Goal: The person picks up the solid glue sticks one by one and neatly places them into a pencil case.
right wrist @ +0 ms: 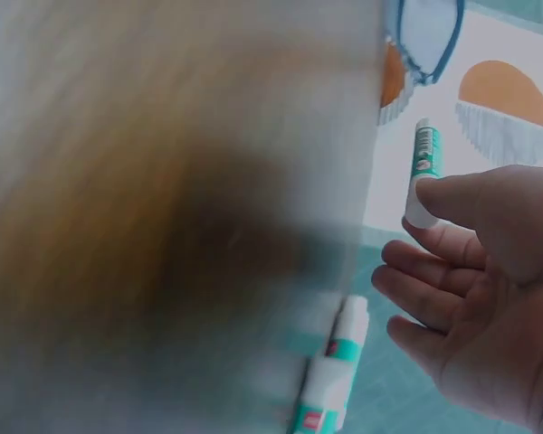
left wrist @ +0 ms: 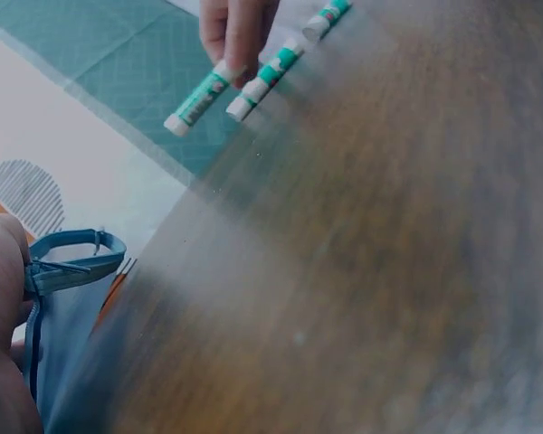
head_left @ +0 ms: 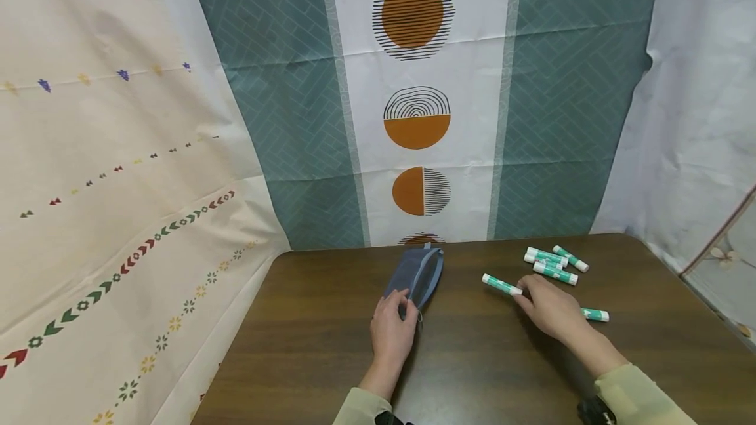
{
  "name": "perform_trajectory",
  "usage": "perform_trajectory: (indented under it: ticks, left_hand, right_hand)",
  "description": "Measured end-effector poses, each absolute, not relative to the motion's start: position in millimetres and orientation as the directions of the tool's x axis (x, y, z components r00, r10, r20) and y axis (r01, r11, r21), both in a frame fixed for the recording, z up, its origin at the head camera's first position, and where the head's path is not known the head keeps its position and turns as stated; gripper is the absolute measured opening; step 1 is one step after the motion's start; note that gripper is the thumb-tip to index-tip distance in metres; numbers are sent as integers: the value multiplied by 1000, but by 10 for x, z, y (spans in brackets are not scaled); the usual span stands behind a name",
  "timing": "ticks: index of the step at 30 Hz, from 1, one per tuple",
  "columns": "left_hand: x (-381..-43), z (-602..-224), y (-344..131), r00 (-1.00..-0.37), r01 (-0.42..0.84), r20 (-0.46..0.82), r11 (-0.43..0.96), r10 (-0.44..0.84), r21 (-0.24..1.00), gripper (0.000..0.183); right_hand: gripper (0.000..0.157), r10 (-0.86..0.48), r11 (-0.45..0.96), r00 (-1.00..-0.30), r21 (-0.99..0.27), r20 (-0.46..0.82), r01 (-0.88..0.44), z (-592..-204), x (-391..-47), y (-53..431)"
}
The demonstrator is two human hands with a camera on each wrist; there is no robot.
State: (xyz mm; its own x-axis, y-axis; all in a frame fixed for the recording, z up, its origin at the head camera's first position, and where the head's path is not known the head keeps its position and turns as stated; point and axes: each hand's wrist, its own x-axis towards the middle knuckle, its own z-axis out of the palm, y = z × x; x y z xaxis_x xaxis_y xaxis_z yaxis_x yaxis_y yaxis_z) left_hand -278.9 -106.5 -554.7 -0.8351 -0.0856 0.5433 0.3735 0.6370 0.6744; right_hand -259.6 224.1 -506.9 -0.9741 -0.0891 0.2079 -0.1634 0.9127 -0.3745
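Observation:
My right hand [head_left: 552, 312] pinches one end of a green-and-white glue stick [head_left: 501, 284], thumb against fingers, raised off the table in the right wrist view. Its far end points left toward a blue zippered pouch [head_left: 406, 272]. That pouch lies on the table with its zip side open, and my left hand [head_left: 392, 328] grips its near end. Several more glue sticks [head_left: 555, 272] lie together beyond my right hand. Another glue stick [head_left: 595, 315] lies just right of that hand, partly hidden by it.
The brown wooden table [head_left: 472, 359] meets a patterned green-and-white curtain [head_left: 422, 97] at its back edge. A cream patterned cloth [head_left: 118, 215] hangs along the left, and a white cloth [head_left: 697, 117] hangs on the right.

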Motion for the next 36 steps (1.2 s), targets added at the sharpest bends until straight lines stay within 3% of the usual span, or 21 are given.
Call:
perform_trajectory:
  ticks: [15,36]
  left_hand:
    - [-2787,-5508,-1048,-829,380,553,637,-88,671,16]
    - [-2782,-5542,-1044,-838,348,535,654,-105,672,15]
  right_hand:
    - [21,-91,861,-980,-481,175,-165,-4915,-2647,1877]
    - [18,-108,830,-984,-531,143,-168,-4949,-2753,1292]
